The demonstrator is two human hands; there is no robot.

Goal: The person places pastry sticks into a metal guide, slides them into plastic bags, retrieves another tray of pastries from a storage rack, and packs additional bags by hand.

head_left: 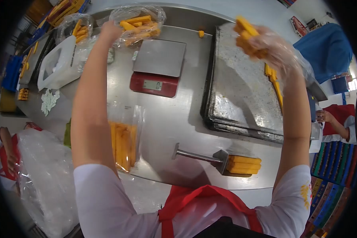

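My left hand is closed at the near left edge of a clear plastic bag at the back of the table. Several yellow-orange baked sticks lie in this bag. In a clear plastic glove, my right hand is closed around a bunch of similar yellow sticks, raised over the right-hand baking tray. More sticks lie along that tray's right side, partly behind my forearm. Between my hands stands a red kitchen scale, its metal plate bare and its display apparently at 0.
In front lie a filled clear pouch and a metal scoop with sticks in it. At left are a white plastic container, a crumpled paper and another bag. One small yellow piece sits near the back edge. Other people stand at both sides.
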